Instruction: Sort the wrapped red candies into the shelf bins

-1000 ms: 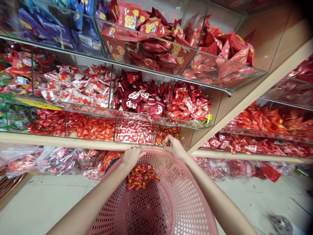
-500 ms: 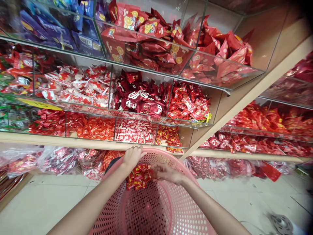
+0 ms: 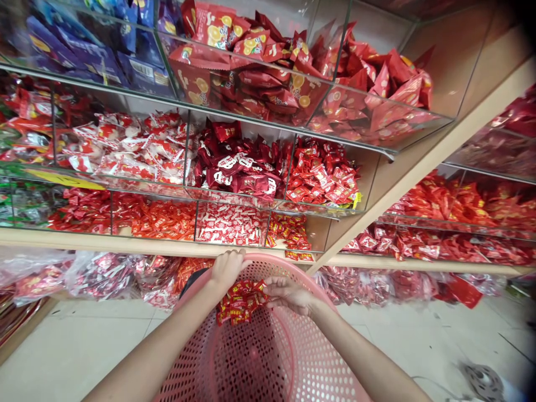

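My left hand [image 3: 227, 272] is closed over the far rim of a pink perforated plastic basket [image 3: 312, 357]. Inside it, against the far wall, lies a small heap of red-and-yellow wrapped candies [image 3: 238, 306]. My right hand [image 3: 290, 294] reaches in from the right, its fingers and thumb curled round candies at the heap's right edge. Part of what it grips is hidden by the fingers. The basket's bottom shows below the heap.
Shelves with clear fronts hold red candy packets [image 3: 320, 173], dark red packets [image 3: 240, 162] and large orange-print bags [image 3: 251, 53]. Two small packets [image 3: 298, 256] lie on the wooden ledge. Filled plastic bags [image 3: 100, 276] line the tiled floor under it. A fan-like object [image 3: 481, 382] stands lower right.
My right hand's fingers have shifted and stretched slightly at the candies, and the heap's right edge now reaches a little further right. My left hand stays on the rim.
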Demonstrator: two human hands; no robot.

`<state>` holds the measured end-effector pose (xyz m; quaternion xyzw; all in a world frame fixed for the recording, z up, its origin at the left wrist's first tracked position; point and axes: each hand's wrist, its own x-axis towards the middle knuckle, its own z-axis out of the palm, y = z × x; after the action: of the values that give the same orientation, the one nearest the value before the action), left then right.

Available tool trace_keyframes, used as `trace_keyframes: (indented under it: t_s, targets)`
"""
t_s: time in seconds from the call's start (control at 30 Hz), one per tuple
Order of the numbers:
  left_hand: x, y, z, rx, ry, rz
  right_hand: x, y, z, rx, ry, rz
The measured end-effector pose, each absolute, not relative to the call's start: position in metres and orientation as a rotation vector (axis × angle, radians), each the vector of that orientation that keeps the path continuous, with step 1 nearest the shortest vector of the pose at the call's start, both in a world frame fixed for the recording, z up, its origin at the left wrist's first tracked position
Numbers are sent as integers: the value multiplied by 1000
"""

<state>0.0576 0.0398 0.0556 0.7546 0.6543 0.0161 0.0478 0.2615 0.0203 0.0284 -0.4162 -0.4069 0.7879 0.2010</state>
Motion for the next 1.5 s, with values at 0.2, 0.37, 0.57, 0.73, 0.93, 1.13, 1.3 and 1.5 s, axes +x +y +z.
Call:
trace_keyframes:
  t_s: [0.2, 0.37, 0.57, 0.73, 0.93, 1.13, 1.3, 1.5]
  targets:
    - [57, 40, 55, 2304, 1980, 46, 263, 27, 13, -1303, -1774, 1721]
    - [57, 41, 56, 2302, 1981, 52, 265, 25, 9, -1535, -2382, 847]
    - [59, 41, 57, 2300, 1988, 30, 263, 12, 12, -1777, -2725, 329]
    - [60, 41, 56, 2317, 1999, 38, 265, 10, 1, -1608, -2790, 358]
    - [59, 40, 56, 2309, 1984, 51, 274, 14, -19, -1378, -2680, 464]
    - [59, 40, 57, 2295, 1983, 27, 276, 15, -16, -1320, -2600, 511]
    - [60, 41, 54, 2325, 1986, 36, 274, 15, -18, -1367, -2582, 561]
    - [61, 42, 54, 2334, 2001, 37, 268, 15, -21, -1382, -2531, 630]
